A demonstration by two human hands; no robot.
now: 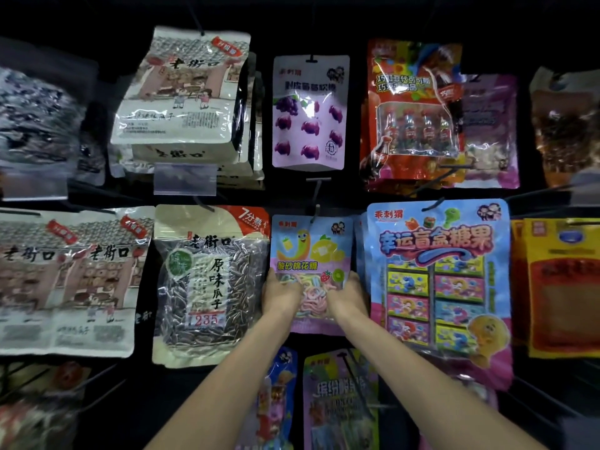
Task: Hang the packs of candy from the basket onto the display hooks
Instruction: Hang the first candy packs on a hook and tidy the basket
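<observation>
Left hand (280,295) and right hand (346,297) grip the candy pack (310,251) by its sides; its top seems already on the hook (315,199); basket not visible.

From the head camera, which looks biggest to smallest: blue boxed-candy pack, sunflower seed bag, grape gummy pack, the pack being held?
1. blue boxed-candy pack
2. sunflower seed bag
3. grape gummy pack and held pack look about alike, so I won't rank them.

beside held pack (311,254) | blocked: seed pack (207,287) left, blue candy pack (438,287) right | free: dark gap (143,401) lower-left
</observation>
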